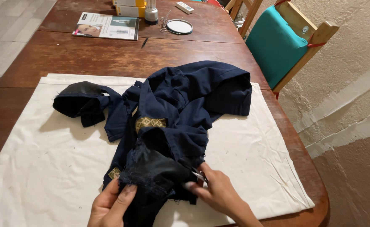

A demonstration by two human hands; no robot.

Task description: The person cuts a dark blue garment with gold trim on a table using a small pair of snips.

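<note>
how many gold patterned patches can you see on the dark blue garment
2: one gold patch on the middle of the navy garment, another gold patch at its lower left edge, just above the left hand. Folds may hide more.

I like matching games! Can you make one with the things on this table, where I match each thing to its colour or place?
Things:
1. garment
2. chair cushion
3. cloth
4. magazine

Colour or place:
a. teal, beside the table
b. cream, spread under the garment
c. dark blue, in the middle
d. at the far end of the table

Pairs: 1-c, 2-a, 3-b, 4-d
</note>
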